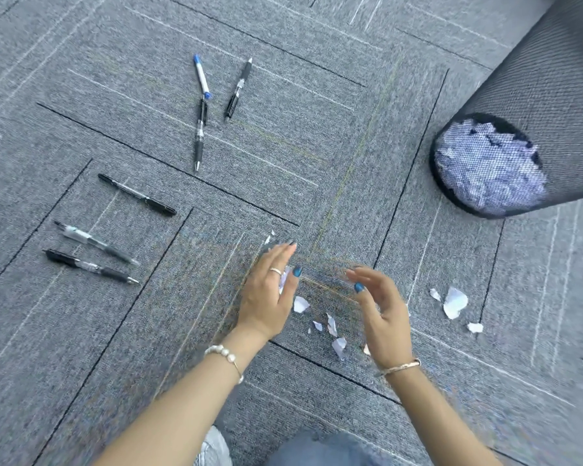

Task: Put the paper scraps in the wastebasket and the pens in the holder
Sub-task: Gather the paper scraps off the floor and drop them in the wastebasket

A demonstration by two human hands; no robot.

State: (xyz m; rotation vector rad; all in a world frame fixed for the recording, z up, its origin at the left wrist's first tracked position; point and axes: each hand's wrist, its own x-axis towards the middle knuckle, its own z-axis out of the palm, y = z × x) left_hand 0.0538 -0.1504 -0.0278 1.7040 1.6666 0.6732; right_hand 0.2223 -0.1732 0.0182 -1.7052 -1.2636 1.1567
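Lower centre: left hand (269, 294) and right hand (382, 317) face each other, fingers straight and together, bracketing paper scraps (330, 326) to herd them. Wastebasket (532, 136) upper right, holding paper. Pens (201, 129) upper left; holder unseen.

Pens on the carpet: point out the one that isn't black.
The white pen with blue ends, farthest from the hands, touching a black pen end to end. The rest have black or clear-and-black bodies.
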